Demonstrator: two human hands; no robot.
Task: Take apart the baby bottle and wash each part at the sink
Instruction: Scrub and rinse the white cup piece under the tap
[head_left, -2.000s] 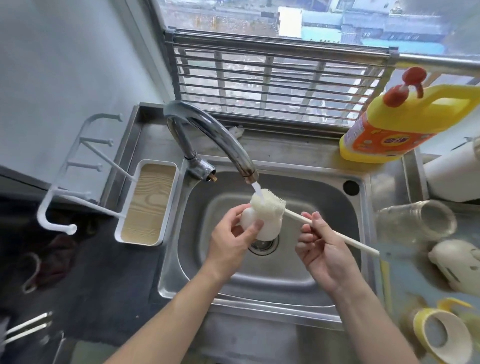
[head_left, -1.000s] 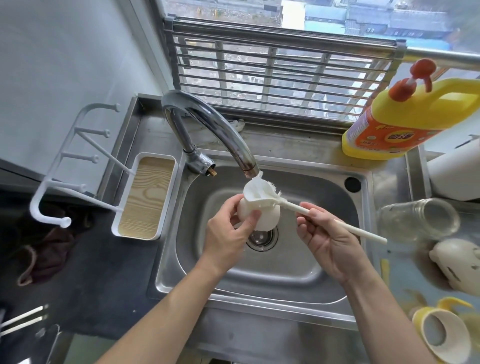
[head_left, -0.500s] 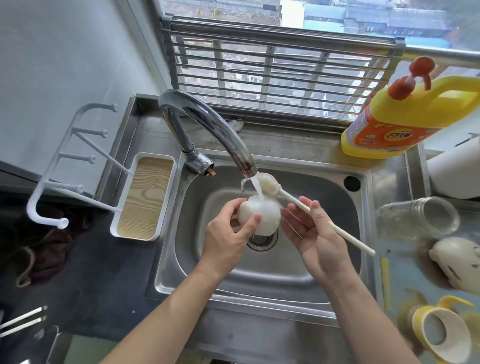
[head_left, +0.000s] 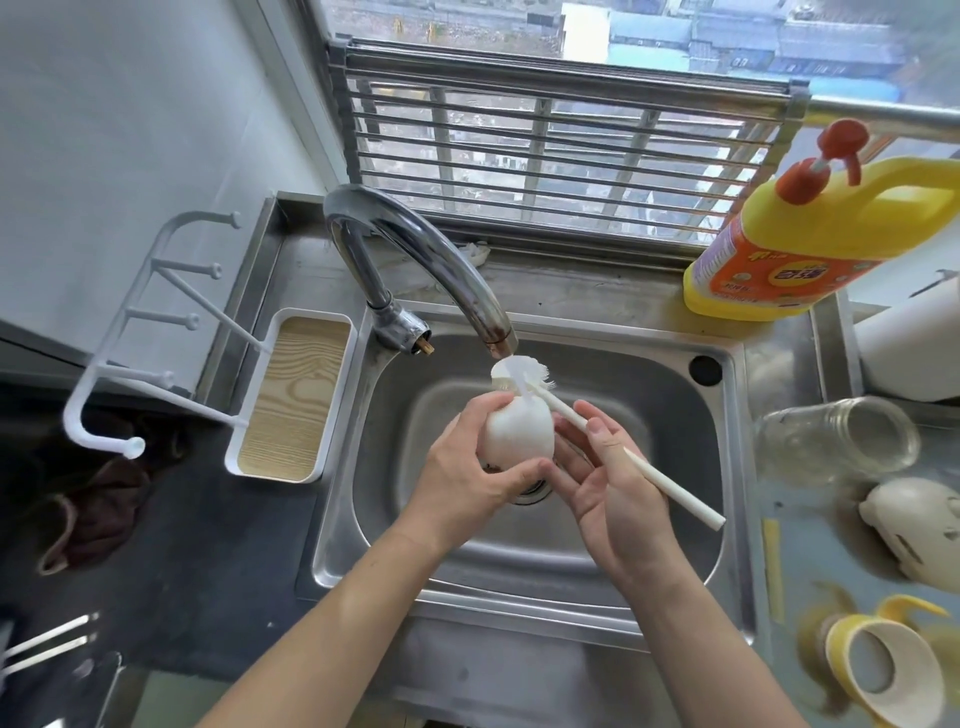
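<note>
A: Where is the white part being kept?
B: Just below the spout of the tap, over the bowl of the sink. That spot is probably chosen so that rinse water and drips are caught by the bowl.
A: How is it held?
B: It is wrapped by the left grip. The thumb is curled across its near end and the fingers round its far side, and its top is left bare towards the tap.
A: Why bare?
B: So that it can be reached by the brush, it is judged. The bristle head is set against that top, directly under the spout. The handle is pinched by the right grip between thumb and forefinger, the other fingers being loosely spread beneath it.
A: Is water seen?
B: No stream can be made out.
A: What is set aside?
B: Right of the tap, on the counter, a bottle is laid on its side. A cover and a ring are placed nearer the person. Whether these are washed cannot be told.
</note>
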